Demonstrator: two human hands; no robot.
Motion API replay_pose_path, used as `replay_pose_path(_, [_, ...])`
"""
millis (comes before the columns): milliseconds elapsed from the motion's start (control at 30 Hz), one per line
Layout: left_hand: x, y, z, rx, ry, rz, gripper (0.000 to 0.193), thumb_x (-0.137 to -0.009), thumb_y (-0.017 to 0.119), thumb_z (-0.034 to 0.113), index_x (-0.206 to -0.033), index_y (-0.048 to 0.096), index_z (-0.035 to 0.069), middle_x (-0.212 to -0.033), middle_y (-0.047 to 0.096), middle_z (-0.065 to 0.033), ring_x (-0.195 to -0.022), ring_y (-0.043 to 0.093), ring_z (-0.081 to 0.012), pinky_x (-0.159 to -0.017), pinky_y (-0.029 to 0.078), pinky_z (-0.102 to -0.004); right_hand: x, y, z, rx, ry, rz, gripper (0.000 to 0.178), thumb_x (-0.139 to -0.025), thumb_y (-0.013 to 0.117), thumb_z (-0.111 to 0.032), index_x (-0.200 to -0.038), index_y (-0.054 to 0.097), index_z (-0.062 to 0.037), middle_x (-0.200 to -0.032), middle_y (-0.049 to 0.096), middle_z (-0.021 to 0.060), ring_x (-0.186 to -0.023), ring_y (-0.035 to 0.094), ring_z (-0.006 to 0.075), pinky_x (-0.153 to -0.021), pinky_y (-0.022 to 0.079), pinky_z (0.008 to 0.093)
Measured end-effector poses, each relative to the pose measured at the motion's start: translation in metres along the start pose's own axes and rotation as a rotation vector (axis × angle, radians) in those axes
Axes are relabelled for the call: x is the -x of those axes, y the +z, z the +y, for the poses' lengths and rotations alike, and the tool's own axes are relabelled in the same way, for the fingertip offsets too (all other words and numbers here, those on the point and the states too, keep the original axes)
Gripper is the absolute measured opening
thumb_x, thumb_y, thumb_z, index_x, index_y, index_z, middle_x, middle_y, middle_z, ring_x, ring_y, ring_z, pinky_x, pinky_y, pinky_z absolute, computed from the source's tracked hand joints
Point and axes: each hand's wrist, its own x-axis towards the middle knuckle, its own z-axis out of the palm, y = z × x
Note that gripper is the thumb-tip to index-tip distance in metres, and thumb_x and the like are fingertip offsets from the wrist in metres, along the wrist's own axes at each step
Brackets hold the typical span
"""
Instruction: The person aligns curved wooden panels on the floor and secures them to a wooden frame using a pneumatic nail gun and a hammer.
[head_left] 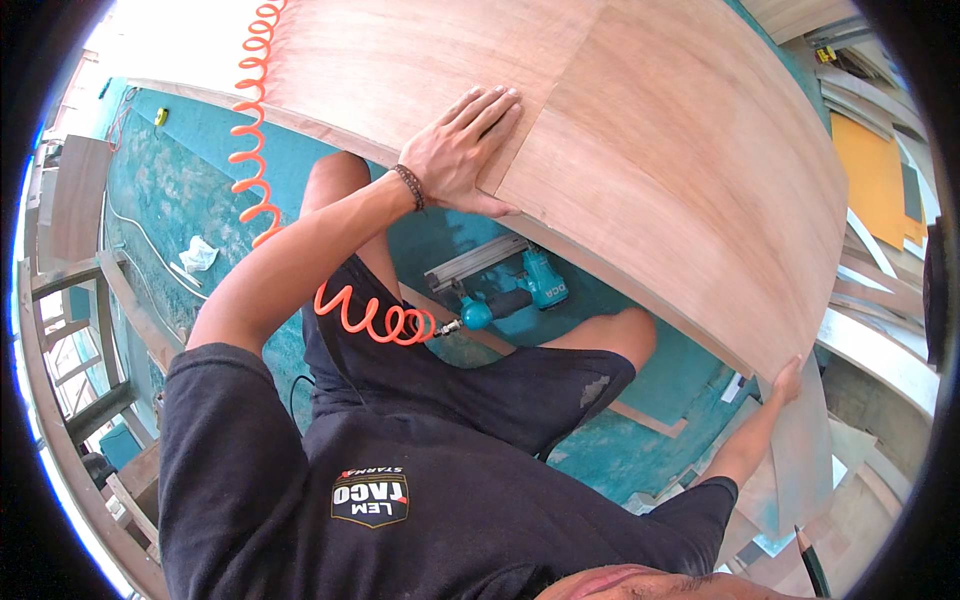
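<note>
Wood panel [680, 150] spans roughly 11 to 3 o'clock, near edge above the person's knees. Left hand [462, 155] at 12 lies flat on it beside the seam, fingers extended, thumb by the edge, gripping nothing. Right hand [787, 382], between 3 and 4, touches the near right corner; can't tell how tightly it's closed (fingers partly hidden). To steady the panel well, I'd keep the left palm pressing evenly near the seam and the right squaring that corner, so neither end twists. Nail gun [535, 280] sits just off centre toward 1 o'clock; best keep knees off its trigger and the orange hose [250, 158] at 10 clear of the edge.
</note>
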Motion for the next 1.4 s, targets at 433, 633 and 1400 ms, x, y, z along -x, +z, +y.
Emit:
replay_pose_path(433, [-0.002,0.001,0.000,0.042,-0.030,-0.042,0.127,-0.073,0.050,0.090,-0.152,0.031,-0.008,-0.158,0.032,-0.0246,-0.150,0.028,-0.0350,-0.126,0.019,-0.0471,0.005,-0.001,-0.007,0.034,-0.002,0.011,0.087,-0.100,0.022,-0.065,-0.122,0.066,0.0065,-0.125,0.065,0.0284,-0.121,0.058,0.0451,-0.105,0.040,0.0522])
replay_pose_path(633, [0.000,-0.001,-0.003,0.030,-0.026,-0.064,0.124,-0.073,0.050,0.088,-0.150,0.035,-0.008,-0.157,0.034,-0.0253,-0.149,0.029,-0.0365,-0.125,0.019,-0.0477,-0.001,-0.003,-0.006,0.089,0.007,-0.025,0.090,-0.099,0.021,-0.066,-0.114,0.070,0.0076,-0.116,0.068,0.0287,-0.114,0.061,0.0465,-0.101,0.043,0.0517])
replay_pose_path(1400, [-0.001,0.003,0.001,-0.024,-0.018,-0.025,0.119,-0.079,0.042,0.090,-0.151,0.035,-0.005,-0.157,0.034,-0.0240,-0.150,0.028,-0.0347,-0.126,0.017,-0.0472,0.017,-0.011,-0.026,0.055,0.031,-0.056,0.081,-0.100,0.022,-0.060,-0.132,0.061,0.0033,-0.134,0.060,0.0280,-0.129,0.052,0.0443,-0.112,0.035,0.0517])
